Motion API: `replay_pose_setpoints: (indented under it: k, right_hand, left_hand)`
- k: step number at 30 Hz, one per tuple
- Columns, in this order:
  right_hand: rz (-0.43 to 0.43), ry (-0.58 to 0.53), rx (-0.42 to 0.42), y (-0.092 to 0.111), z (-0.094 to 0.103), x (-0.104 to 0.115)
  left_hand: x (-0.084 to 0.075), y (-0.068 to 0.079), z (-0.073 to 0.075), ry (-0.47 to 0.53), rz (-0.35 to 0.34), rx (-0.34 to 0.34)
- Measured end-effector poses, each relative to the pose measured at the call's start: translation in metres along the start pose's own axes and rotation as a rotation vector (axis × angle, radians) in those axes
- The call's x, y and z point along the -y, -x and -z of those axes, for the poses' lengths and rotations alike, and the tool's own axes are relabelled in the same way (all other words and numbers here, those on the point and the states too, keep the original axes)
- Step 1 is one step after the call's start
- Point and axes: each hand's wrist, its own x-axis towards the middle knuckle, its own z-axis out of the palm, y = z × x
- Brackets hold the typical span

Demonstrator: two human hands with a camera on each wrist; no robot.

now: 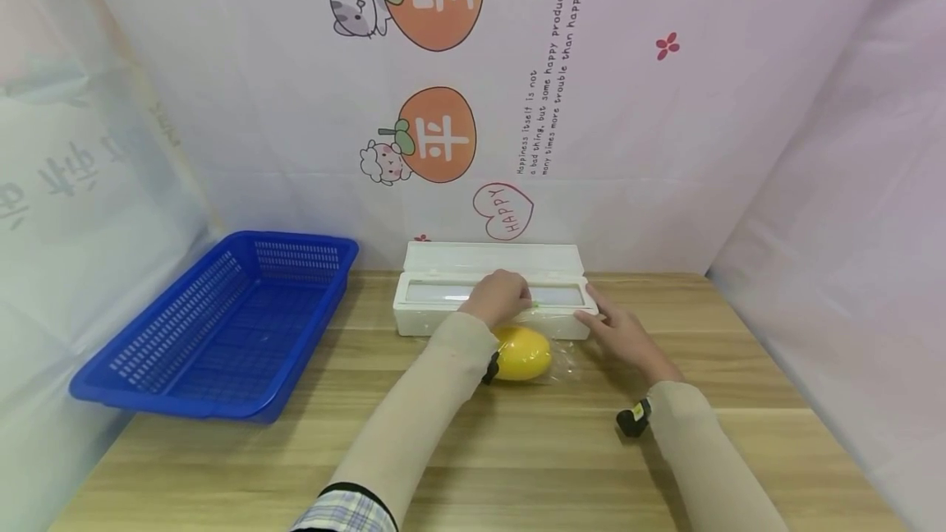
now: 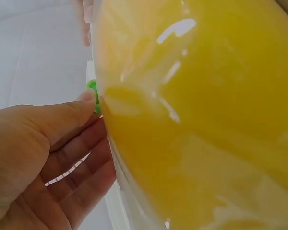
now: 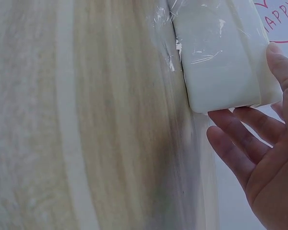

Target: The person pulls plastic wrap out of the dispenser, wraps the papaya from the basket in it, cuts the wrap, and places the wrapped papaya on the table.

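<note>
A white cling film dispenser box (image 1: 421, 322) stands at the back of the table, its lid (image 1: 495, 258) raised. My left hand (image 1: 501, 295) is over the box's front edge, and in the left wrist view its thumb and finger pinch a small green slide cutter (image 2: 92, 87). At the box's right end my right hand (image 1: 626, 337) holds the corner, thumb on one side and fingers on the other. Clear film (image 1: 565, 361) comes down from the box over a smooth yellow oval fruit (image 1: 526, 354) in front of it. My left wrist partly hides the fruit.
A blue plastic basket (image 1: 284, 351) with mesh sides stands on the left of the wooden table (image 1: 547, 466). Behind the box hangs a printed white cloth (image 1: 613, 187), and more cloth closes in both sides.
</note>
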Motion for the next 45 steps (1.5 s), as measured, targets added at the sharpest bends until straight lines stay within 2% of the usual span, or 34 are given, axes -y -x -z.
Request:
replay_pose_setpoints:
  k: [5,11,19,31,41,45]
  right_hand:
    - [-0.004,-0.016,0.001,0.001,0.001,0.003]
    - [-0.019,-0.026,-0.001,0.002,0.002,0.001]
    - [-0.012,-0.027,0.002,0.002,0.002,-0.005]
    - [-0.006,-0.070,0.001,0.001,-0.002,-0.003]
    - [-0.028,-0.073,-0.003,0.001,-0.002,-0.002]
    - [-0.009,-0.071,0.004,0.000,-0.003,-0.005]
  left_hand:
    - [0.005,0.004,0.004,-0.019,0.012,0.004]
    - [0.017,0.010,0.009,0.014,0.020,0.001]
    - [0.033,0.014,0.007,0.041,0.014,-0.022]
    - [0.039,0.024,0.011,0.081,0.042,-0.017]
    - [0.048,0.031,0.015,0.027,0.033,-0.038]
    - [0.049,0.034,0.017,0.023,0.032,-0.037]
